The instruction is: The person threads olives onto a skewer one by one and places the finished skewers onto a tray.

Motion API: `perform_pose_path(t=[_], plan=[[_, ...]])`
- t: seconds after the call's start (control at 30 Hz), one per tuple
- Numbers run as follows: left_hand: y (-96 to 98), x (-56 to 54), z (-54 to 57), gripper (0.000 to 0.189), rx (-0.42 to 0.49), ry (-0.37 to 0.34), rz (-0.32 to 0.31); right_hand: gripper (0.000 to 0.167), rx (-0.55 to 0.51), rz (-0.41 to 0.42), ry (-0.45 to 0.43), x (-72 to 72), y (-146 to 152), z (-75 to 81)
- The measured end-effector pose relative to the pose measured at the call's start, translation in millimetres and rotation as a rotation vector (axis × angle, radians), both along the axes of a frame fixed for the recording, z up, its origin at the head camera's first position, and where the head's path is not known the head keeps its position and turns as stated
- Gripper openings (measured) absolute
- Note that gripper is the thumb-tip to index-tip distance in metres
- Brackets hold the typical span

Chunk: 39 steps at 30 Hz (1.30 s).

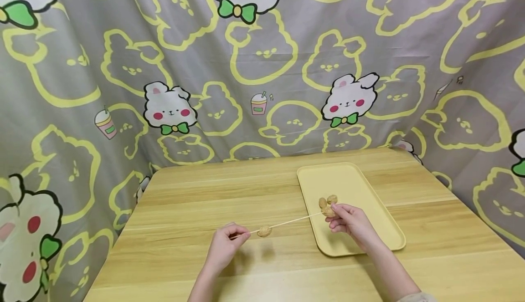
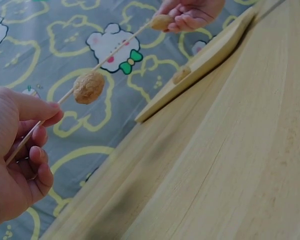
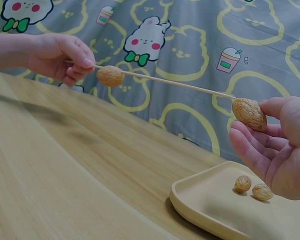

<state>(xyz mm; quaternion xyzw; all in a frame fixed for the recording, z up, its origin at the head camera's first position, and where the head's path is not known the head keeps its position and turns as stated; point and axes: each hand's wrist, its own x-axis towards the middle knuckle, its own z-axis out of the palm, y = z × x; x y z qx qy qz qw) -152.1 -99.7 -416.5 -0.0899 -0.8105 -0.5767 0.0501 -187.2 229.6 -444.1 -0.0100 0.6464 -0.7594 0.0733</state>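
Skewer (image 3: 175,84) is spanning left grip (image 1: 224,247) to right grip (image 1: 354,224).
Left, we're pinching it beside a threaded ball (image 3: 111,76); right, another ball (image 3: 249,114) at its far end.

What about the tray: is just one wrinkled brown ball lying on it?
No, the right wrist view shows one brown ball and a second ball close beside it on the tray.

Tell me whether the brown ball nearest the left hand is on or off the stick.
On: the stick shows on both sides of that brown ball, which hangs in the air apart from the left hand.
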Motion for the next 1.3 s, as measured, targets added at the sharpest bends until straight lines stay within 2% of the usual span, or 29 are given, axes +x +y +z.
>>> perform_pose_path(t=[0.37, 0.67, 1.03, 1.3], plan=[[0.6, 0.5, 1.5, 0.008, -0.023, 0.008, -0.004, 0.019, 0.033, -0.009, 0.010, 0.3, -1, -3.4], [5.1, 2.3, 5.1, 0.006, -0.050, 0.060, 0.017, 0.026, 0.101, 0.009, 0.044, 0.7, -5, -5.2], [10.9, 1.4, 6.3, 0.004, -0.081, 0.081, 0.022, 0.023, 0.102, -0.013, 0.012, -4.0, -12, -6.7], [16.7, 0.0, 2.3, 0.005, -0.056, 0.080, 0.000, 0.016, 0.060, 0.002, 0.016, -4.9, -17, -8.7]])
